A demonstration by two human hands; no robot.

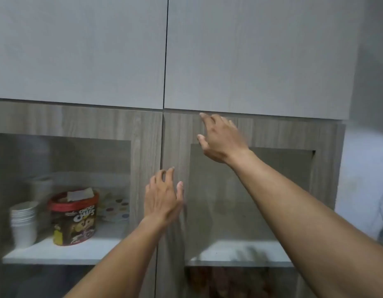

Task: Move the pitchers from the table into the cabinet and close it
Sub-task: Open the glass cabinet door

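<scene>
Against a grey wall [366, 168] stands the cabinet [143, 130]: two pale upper doors, two glass-fronted lower doors, all shut. Left hand [162, 198] lies open and empty at the lower doors' seam; right hand [220, 138], fingers spread, empty, reaches the upper right door's bottom edge. Behind glass: one cereal tub [75, 218], one cup stack [24, 224]. No pitchers show.

Both hands spread, holding nothing — left hand [163, 195] and right hand [221, 138] at the shut cabinet [272, 130] doors.
</scene>
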